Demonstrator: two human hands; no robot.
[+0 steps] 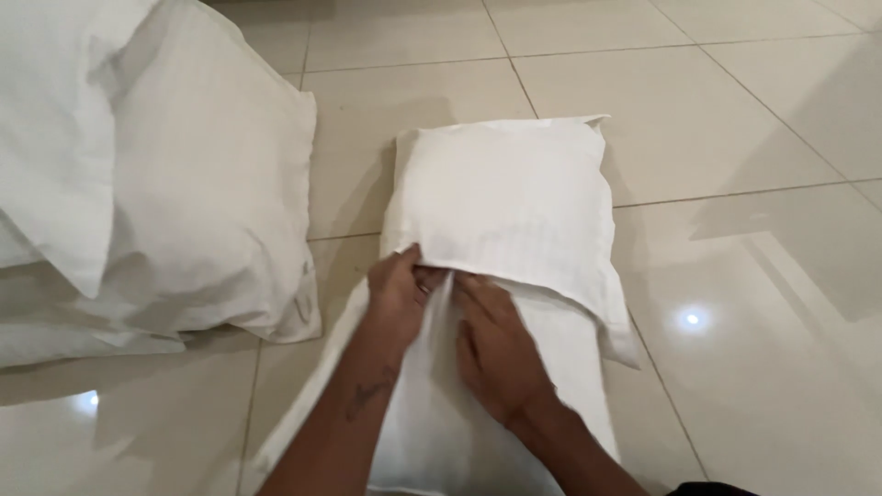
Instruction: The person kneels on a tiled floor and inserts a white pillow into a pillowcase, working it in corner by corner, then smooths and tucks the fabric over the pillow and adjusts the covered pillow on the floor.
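I see the plump white fabric pillow (505, 207) lying on the glossy cream tiled floor (735, 138), half inside its white cotton pillowcase (560, 340). My left hand (397, 292) has its fingers clamped on the case's open edge. My right hand (494, 354) presses flat, fingers together, on the cloth. Two stacked white pillows (156, 174) lie nearby, left.

No packages, labels, signs or screens.
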